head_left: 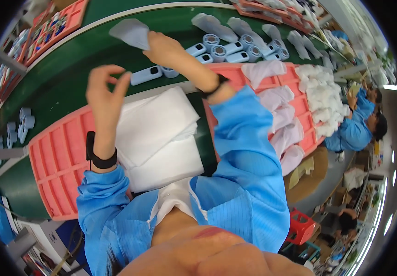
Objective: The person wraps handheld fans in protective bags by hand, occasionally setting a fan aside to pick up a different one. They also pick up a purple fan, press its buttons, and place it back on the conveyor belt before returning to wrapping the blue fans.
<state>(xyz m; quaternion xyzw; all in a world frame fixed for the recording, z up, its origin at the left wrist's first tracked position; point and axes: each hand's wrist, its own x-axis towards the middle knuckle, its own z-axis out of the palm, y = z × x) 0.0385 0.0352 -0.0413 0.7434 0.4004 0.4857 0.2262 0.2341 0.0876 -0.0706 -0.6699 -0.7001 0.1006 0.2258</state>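
Blue right sleeve [244, 138] overlaps a tray [300, 109] of possibly filled pouches [282, 118].

Here's the conveyor belt [60, 78] running across the front, a cluster of handheld devices [219, 52] on it, right of centre, with pouches [214, 28] lying just behind. Over the belt, the right hand [166, 50] holds one pouch [131, 33]; the left hand [104, 89] sits left of it, nearer the body. Closer in, stacked sheets [157, 129] lie between the left tray [62, 156] and the right tray [228, 76], which carries more pouches [276, 97] and, farther right, a heap of bundles [320, 99].
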